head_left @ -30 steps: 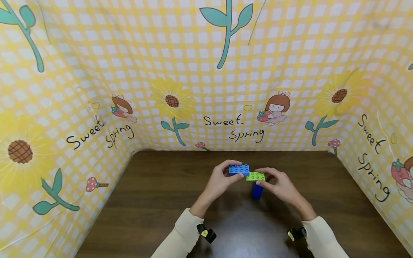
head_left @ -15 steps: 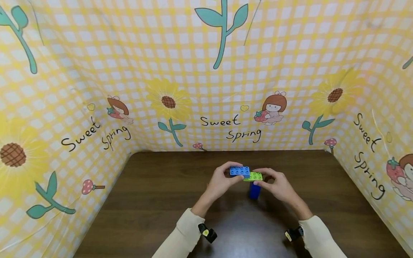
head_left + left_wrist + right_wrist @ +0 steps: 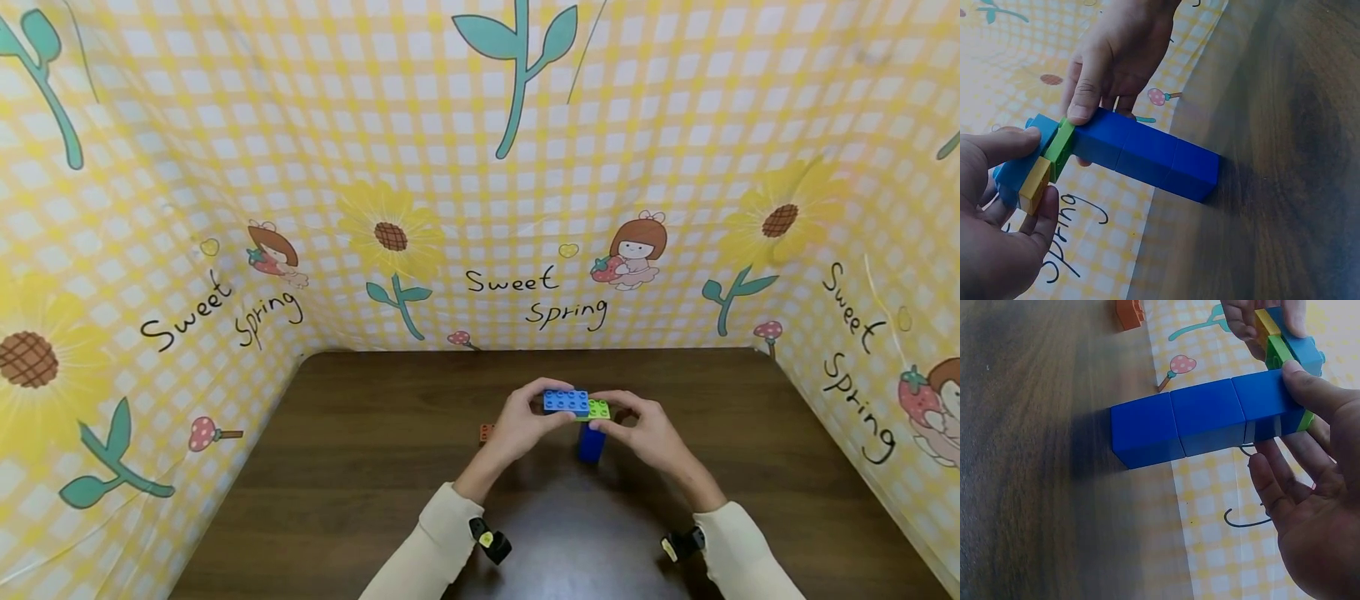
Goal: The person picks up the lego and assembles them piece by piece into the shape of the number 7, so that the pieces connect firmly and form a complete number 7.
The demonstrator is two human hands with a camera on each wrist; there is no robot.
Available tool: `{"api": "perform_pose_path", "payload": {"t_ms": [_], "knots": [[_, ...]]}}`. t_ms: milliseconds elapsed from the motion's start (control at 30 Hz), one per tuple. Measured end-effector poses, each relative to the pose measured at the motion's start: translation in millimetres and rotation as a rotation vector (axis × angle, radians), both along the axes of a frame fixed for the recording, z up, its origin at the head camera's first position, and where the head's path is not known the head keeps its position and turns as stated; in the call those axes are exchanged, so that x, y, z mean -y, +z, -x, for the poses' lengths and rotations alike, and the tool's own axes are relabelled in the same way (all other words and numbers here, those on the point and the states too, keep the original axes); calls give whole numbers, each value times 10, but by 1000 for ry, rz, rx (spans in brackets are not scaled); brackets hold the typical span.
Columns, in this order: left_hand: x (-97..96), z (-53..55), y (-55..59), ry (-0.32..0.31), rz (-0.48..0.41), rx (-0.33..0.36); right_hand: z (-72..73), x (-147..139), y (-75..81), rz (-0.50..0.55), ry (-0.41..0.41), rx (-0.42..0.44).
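A tower of stacked dark blue toy bricks [image 3: 592, 444] stands on the table, topped by a thin lime-green brick [image 3: 599, 409]. My right hand [image 3: 647, 429] grips the tower's top; in the right wrist view its thumb [image 3: 1310, 384] presses the uppermost dark blue brick beside the green one. Between thumb and fingers, my left hand [image 3: 522, 423] pinches a lighter blue eight-stud brick [image 3: 566, 402]. Beneath that brick's outer end sits a yellow brick [image 3: 1035, 184], right beside the green one. The lighter blue brick lies over the left part of the green brick.
An orange brick [image 3: 487, 433] lies on the dark wooden table [image 3: 360, 483], partly hidden behind my left hand. A yellow checked cloth [image 3: 420, 125] printed with flowers surrounds the table at the back and both sides.
My left hand has moved slightly right with the lighter blue brick, which now covers more of the green brick. The orange brick has come into view. My right hand keeps its grip.
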State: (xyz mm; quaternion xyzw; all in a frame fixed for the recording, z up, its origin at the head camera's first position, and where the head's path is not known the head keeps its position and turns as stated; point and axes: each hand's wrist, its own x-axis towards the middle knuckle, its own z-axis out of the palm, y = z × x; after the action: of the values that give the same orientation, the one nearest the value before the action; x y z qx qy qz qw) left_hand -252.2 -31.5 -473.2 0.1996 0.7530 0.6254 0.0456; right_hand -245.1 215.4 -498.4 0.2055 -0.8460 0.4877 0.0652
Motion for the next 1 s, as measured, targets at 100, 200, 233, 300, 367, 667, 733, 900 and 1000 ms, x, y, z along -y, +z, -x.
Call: {"api": "perform_pose_path", "payload": {"t_ms": [100,200,233,300,367,667,733,900,1000], "knots": [[-13,10,-17,-6,-2,5,-6,-6,7,4,3,3],[-19,21,-22,-15,7,13,-20,-9,18,4,-1,8],[-21,22,-20,-19,15,18,-24,-11,20,6,-2,9],[-26,18,-8,-22,43,22,-30,-13,23,8,-4,10],[-36,9,7,-22,65,29,-31,-13,21,10,-4,11],[-108,17,66,-25,39,135,-8,-3,-1,6,0,-10],[-115,32,83,-20,25,187,-5,0,-3,4,1,-9],[-116,83,104,-50,-105,376,2,4,-6,7,4,2],[-105,111,95,-81,-153,464,-4,3,-1,11,6,7]]}}
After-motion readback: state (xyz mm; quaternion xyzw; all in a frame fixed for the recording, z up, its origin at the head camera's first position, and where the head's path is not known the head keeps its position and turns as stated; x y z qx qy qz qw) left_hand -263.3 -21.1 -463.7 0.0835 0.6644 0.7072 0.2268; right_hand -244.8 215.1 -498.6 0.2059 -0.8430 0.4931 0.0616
